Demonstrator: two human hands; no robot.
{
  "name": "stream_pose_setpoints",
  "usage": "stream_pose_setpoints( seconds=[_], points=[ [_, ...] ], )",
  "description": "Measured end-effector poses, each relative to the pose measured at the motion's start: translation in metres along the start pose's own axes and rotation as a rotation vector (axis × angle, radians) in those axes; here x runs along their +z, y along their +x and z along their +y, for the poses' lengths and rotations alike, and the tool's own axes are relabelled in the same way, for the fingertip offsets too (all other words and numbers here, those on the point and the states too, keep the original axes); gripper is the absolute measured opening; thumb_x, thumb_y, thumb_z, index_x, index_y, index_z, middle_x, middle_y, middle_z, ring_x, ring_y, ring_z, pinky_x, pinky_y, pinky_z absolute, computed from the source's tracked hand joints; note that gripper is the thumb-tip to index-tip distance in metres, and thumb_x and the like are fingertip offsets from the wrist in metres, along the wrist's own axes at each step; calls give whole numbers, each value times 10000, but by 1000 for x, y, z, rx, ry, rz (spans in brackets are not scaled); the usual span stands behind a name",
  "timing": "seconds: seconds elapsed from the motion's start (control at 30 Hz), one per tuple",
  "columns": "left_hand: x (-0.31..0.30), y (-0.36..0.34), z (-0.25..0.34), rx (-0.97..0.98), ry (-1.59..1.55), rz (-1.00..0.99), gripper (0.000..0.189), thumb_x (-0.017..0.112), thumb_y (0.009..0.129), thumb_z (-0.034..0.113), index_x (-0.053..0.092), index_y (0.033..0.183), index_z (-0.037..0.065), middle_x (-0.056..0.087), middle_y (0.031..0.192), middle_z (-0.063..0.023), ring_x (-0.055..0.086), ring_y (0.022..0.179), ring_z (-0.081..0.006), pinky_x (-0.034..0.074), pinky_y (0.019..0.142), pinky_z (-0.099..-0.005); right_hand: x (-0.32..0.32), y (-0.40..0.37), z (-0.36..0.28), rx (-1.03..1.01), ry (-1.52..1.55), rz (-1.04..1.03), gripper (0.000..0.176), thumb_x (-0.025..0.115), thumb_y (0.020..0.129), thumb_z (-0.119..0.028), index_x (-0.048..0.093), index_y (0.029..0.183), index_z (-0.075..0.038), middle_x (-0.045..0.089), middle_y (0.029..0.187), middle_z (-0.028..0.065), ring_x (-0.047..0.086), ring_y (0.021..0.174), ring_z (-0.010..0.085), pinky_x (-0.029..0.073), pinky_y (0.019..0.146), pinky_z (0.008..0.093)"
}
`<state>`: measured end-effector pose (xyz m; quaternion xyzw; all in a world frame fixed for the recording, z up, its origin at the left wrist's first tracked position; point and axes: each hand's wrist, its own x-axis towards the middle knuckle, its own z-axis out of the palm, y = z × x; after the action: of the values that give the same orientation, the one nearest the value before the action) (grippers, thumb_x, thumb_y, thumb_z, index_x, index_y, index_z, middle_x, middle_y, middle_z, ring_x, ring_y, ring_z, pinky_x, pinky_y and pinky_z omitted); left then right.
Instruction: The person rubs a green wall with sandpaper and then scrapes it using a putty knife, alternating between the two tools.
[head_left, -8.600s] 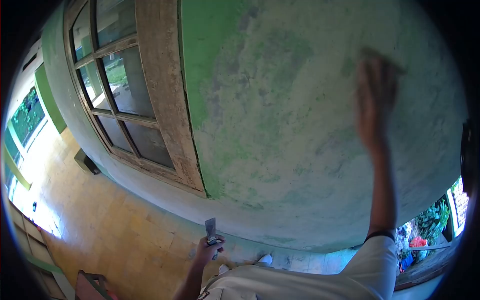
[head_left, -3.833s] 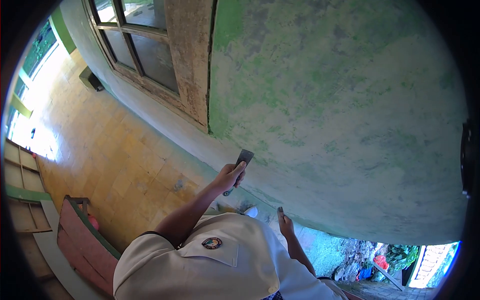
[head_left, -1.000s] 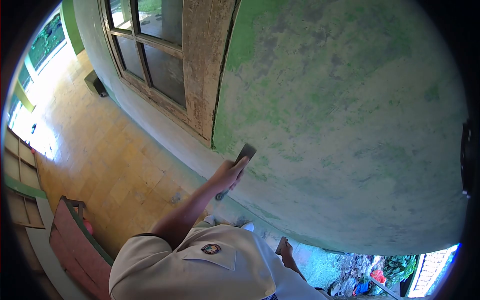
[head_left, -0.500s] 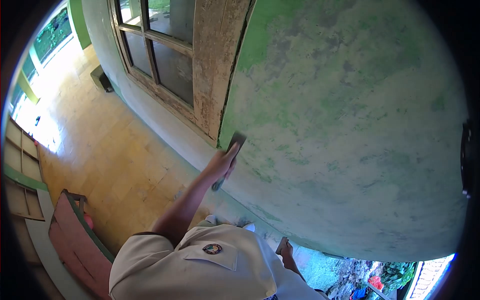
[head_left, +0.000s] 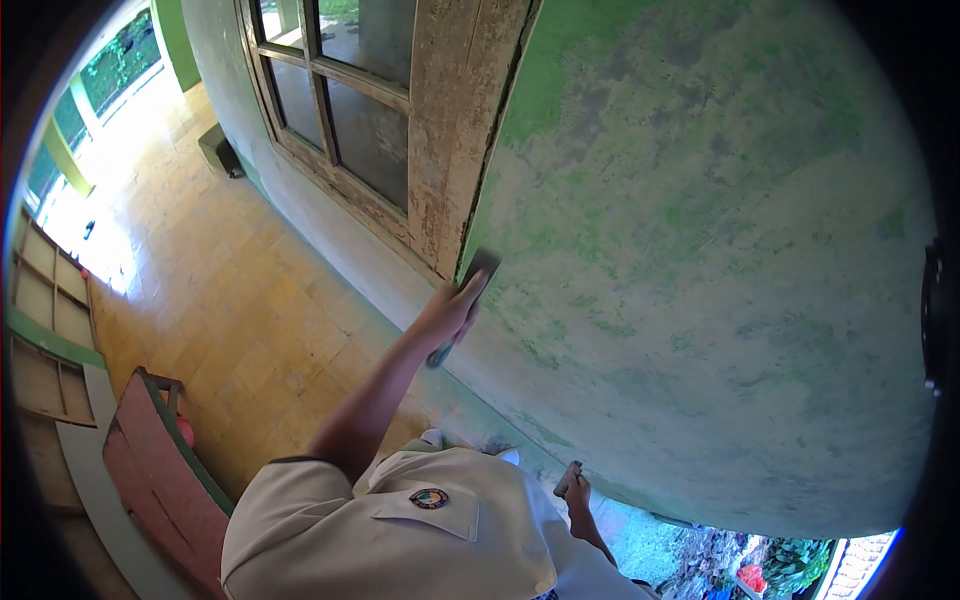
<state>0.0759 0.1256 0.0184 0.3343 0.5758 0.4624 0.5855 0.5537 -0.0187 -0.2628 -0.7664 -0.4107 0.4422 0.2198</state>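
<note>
Left hand [head_left: 445,315], mid-frame: fingers wrapped round the scraper [head_left: 483,264], thumb along it, blade blurred, up at the wall [head_left: 680,290] by the window frame's [head_left: 440,180] lower corner; can't tell if it's touching. Right hand [head_left: 579,490], lower centre-right: fingers closed on a small dark piece [head_left: 567,478], make unclear. Red bench [head_left: 160,470] lower left, tiled floor [head_left: 250,300] left.

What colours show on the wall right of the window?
The wall is patchy green and greyish white, best seen in the head view.

Scraper [head_left: 486,262] apparently on wall [head_left: 700,280], window [head_left: 368,145] left
</note>
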Motion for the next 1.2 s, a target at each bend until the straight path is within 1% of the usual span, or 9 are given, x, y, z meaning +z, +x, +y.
stream_pose_setpoints(
  seconds=[0.1, 0.3, 0.37, 0.6, 0.8, 0.87, 0.97, 1.07, 1.2],
  points=[
    [6, 16, 33, 180, 52, -19, 599, 447, 885, 560, 392, 496, 109, 376, 423, 11, 375, 323, -101, 322, 338, -258, 8, -4, -2, -11, -35, -27, 308, 539, 873, -243, 601, 880, 58, 603, 742, 112, 526, 656, 137, 432, 579, 311],
    [-9, -12, 4, 110, 13, -94, 605, 435, 891, 557, 379, 492, 107, 375, 421, 8, 367, 318, -100, 312, 328, -253, 8, -11, 1, -56, -121, 7, 313, 544, 866, -247, 603, 891, 60, 627, 783, 139, 569, 696, 185, 451, 625, 337],
    [-15, -11, -14, -78, -75, -43, 604, 430, 897, 551, 367, 486, 112, 370, 418, 8, 365, 316, -98, 312, 329, -253, 6, -8, 1, -77, -184, 50, 322, 546, 864, -252, 606, 913, 60, 637, 809, 152, 587, 718, 206, 457, 647, 348],
    [-11, 21, 34, 123, 75, -40, 578, 439, 900, 535, 365, 500, 125, 368, 423, 12, 372, 325, -93, 316, 333, -267, 3, 2, 35, -28, -172, 48, 359, 550, 855, -273, 613, 985, 56, 643, 872, 184, 604, 782, 238, 461, 713, 362],
    [-16, -6, 3, 50, -43, -23, 564, 452, 898, 528, 364, 507, 131, 362, 427, 19, 360, 328, -91, 317, 334, -266, 8, -8, 7, 7, -77, 40, 354, 557, 850, -292, 620, 909, 51, 645, 843, 167, 597, 784, 231, 450, 722, 367],
    [-15, -3, -13, -77, -84, 36, 563, 457, 894, 534, 364, 510, 132, 353, 427, 24, 348, 325, -91, 311, 331, -267, 10, -10, 3, -14, -84, 86, 352, 560, 848, -292, 618, 895, 51, 641, 844, 165, 590, 770, 224, 450, 720, 362],
    [3, 14, 25, 132, -33, 70, 569, 461, 887, 545, 362, 506, 134, 349, 427, 25, 337, 321, -93, 303, 327, -272, 7, -1, 18, 20, -173, -2, 362, 562, 847, -297, 616, 914, 55, 635, 859, 167, 584, 762, 221, 453, 711, 361],
    [-3, 12, 32, 78, -61, 15, 578, 463, 883, 552, 366, 499, 130, 351, 418, 21, 344, 316, -97, 308, 327, -275, 8, 10, 46, -15, -163, 85, 376, 561, 850, -299, 614, 932, 64, 629, 867, 160, 577, 758, 215, 457, 700, 359],
    [-15, -4, 6, 104, -47, -25, 592, 454, 878, 567, 369, 493, 126, 352, 414, 18, 350, 312, -103, 316, 329, -277, 2, -10, 13, 53, -116, 0, 387, 557, 853, -301, 612, 949, 70, 627, 865, 153, 576, 759, 214, 457, 691, 356]
  ],
)
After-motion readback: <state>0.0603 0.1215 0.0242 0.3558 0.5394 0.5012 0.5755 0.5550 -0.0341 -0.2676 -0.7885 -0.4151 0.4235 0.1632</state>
